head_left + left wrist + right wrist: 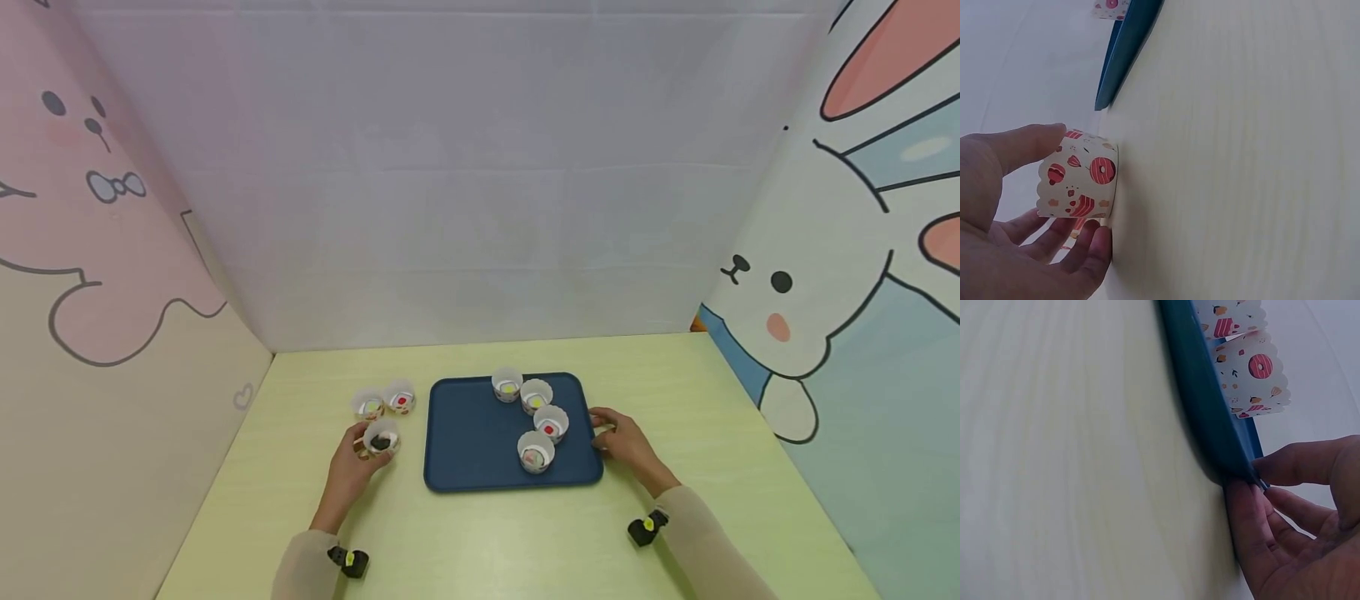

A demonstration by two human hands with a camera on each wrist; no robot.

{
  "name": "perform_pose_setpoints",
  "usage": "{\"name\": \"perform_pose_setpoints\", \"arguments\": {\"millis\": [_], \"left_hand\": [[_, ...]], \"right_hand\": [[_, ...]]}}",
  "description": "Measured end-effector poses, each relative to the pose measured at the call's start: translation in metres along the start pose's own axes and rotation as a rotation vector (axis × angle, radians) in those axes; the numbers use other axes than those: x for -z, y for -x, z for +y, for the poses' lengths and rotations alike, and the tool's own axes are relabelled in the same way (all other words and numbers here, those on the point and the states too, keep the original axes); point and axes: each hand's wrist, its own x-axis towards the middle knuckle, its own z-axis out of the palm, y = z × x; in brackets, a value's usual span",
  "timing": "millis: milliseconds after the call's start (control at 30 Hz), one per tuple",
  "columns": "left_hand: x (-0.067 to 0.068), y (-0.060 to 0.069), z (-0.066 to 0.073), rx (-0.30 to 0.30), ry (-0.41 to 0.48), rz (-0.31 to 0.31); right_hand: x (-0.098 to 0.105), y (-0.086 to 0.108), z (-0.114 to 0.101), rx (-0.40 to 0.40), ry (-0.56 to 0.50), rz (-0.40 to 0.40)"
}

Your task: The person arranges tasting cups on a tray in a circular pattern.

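A paper cup with a dark item inside [382, 437] stands on the table left of the tray, and my left hand [351, 471] holds it between thumb and fingers. In the left wrist view the cup [1079, 175] shows red donut and cake prints, with the left hand [1035, 206] around its side. My right hand [626, 446] is at the right edge of the blue tray [472, 442]. The right wrist view has the right hand [1297, 519] pinching the rim of the tray [1210, 419] with thumb and fingers.
Two more paper cups, one with a yellow item [370, 405] and one with a red item [401, 397], stand behind the held cup. Several cups, including one with a pinkish item [536, 452], form a curved line on the tray's right half. A pale wall [480, 208] rises behind the table.
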Motion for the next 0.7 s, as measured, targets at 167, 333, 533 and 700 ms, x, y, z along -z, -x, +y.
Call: {"name": "perform_pose_setpoints", "arguments": {"millis": [167,333,533,700], "left_hand": [[-0.0028,-0.0026,0.0002,0.007,-0.046,0.036],[-0.0051,-0.0046,0.0002,-0.003,-0.088,0.049],[-0.0069,-0.0067,-0.0007,-0.001,-0.113,0.064],[-0.0075,-0.0081,-0.0023,-0.007,-0.136,0.061]], "right_hand": [[-0.0005,0.0000,-0.0008,-0.008,0.007,0.005],[-0.0010,0.0000,-0.0004,-0.005,0.006,0.013],[-0.0016,-0.0006,0.0006,0.001,0.013,0.017],[-0.0010,-0.0004,0.0001,0.004,0.014,0.017]]}}
